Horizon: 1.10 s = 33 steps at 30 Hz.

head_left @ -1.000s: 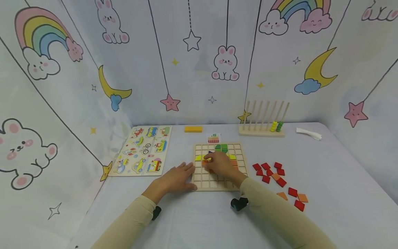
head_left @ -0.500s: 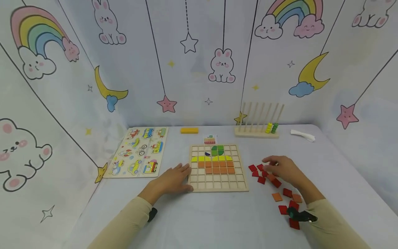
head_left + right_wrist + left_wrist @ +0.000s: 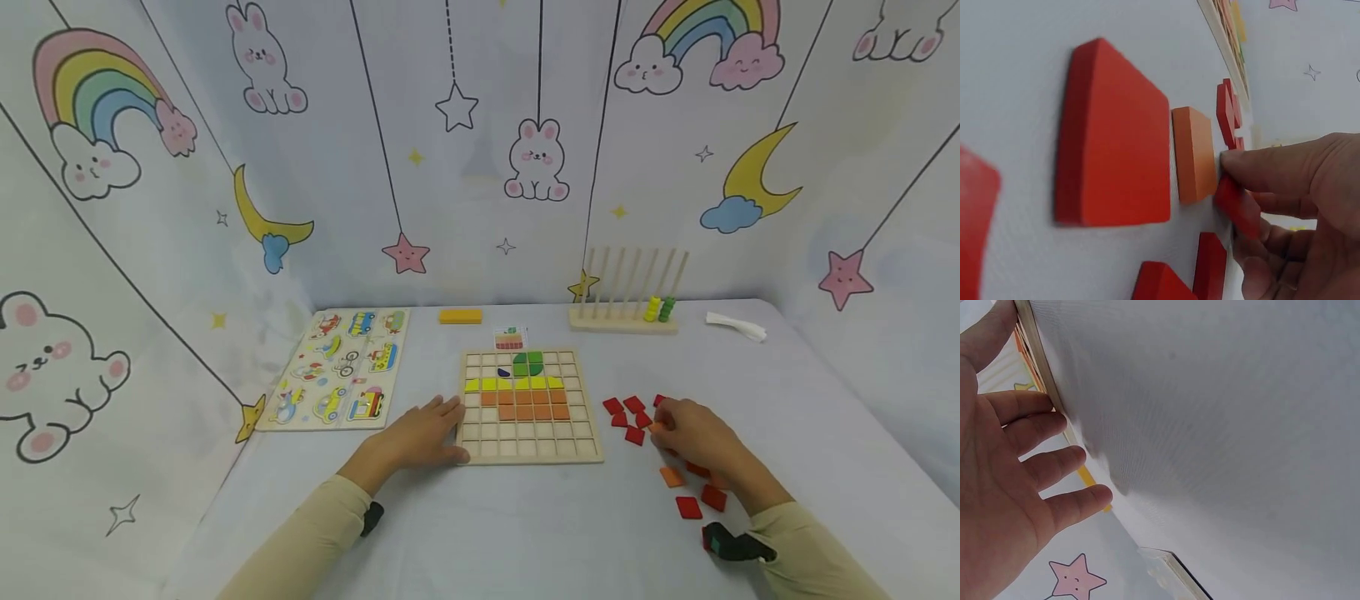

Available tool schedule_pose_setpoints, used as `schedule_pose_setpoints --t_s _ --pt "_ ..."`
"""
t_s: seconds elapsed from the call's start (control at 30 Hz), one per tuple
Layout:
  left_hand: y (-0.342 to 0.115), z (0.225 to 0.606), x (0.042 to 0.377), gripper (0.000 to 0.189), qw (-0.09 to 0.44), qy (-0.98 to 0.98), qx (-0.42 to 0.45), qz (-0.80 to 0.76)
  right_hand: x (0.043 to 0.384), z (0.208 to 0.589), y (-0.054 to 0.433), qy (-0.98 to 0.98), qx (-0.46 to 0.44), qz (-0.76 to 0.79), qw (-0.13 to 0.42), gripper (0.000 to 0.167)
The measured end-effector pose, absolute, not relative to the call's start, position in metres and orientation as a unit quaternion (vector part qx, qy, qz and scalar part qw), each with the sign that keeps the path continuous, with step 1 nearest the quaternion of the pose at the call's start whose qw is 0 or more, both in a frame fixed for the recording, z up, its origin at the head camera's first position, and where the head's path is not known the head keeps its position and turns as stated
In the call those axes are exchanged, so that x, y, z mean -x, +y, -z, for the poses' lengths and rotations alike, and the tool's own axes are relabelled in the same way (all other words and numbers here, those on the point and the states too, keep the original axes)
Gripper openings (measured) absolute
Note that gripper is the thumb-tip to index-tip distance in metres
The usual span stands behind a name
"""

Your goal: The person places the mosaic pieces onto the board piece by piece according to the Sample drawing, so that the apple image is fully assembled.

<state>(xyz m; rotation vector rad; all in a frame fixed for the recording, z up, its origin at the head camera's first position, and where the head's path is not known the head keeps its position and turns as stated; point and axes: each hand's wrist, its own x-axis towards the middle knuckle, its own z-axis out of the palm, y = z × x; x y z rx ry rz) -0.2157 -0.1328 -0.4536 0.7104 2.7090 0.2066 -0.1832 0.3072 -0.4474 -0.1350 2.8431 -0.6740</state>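
Note:
My left hand [image 3: 423, 435] lies at the left edge of the wooden grid board [image 3: 529, 460], touching it, its fingers extended in the left wrist view. Green tiles [image 3: 527, 364], a dark blue piece [image 3: 503, 372], a yellow row [image 3: 513, 384] and orange rows [image 3: 533, 406] sit in the board. At the right, my right hand [image 3: 699, 435] pinches an orange tile [image 3: 657, 427] by thumb and fingertips, low over the table. In the right wrist view the thumb hides that tile; a red tile [image 3: 1238, 206] lies by the fingers, and another orange tile [image 3: 1196, 156] lies apart.
Loose red tiles [image 3: 634, 436] surround the right hand. A picture card [image 3: 511, 337] lies behind the board. Farther back stand a yellow block [image 3: 461, 317] and a peg rack [image 3: 622, 322] with yellow and green beads. A vehicle puzzle [image 3: 341, 367] lies left; a white strip [image 3: 737, 325] lies right.
My right hand has left the board, moved right to the loose tiles and come down onto an orange tile. The left hand stays at the board's edge.

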Motion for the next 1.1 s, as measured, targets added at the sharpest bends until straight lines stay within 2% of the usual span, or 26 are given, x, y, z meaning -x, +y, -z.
schedule_pose_setpoints --t_s 0.17,0.3,0.53,0.63,0.87,1.1 --pt "-0.132 0.453 0.215 0.084 0.165 0.952 -0.247 -0.071 0.184 0.444 0.309 0.958 0.034 0.259 0.118 0.026" --pt "-0.131 0.452 0.215 0.084 0.169 0.952 -0.245 -0.072 0.188 0.438 0.313 0.941 0.035 0.321 0.103 0.023" --pt "-0.132 0.453 0.216 0.084 0.167 0.952 -0.245 -0.070 0.200 0.428 0.318 0.804 0.002 0.588 0.094 0.055" --pt "-0.132 0.454 0.216 0.084 0.167 0.952 -0.245 -0.070 0.205 0.425 0.312 0.758 -0.003 0.644 0.104 0.061" --pt "-0.131 0.452 0.216 0.084 0.168 0.952 -0.245 -0.073 0.222 0.423 0.270 0.787 -0.001 0.609 0.104 0.060" --pt "-0.131 0.450 0.216 0.084 0.171 0.952 -0.243 -0.079 0.234 0.436 0.205 0.841 0.069 0.528 0.098 0.046"
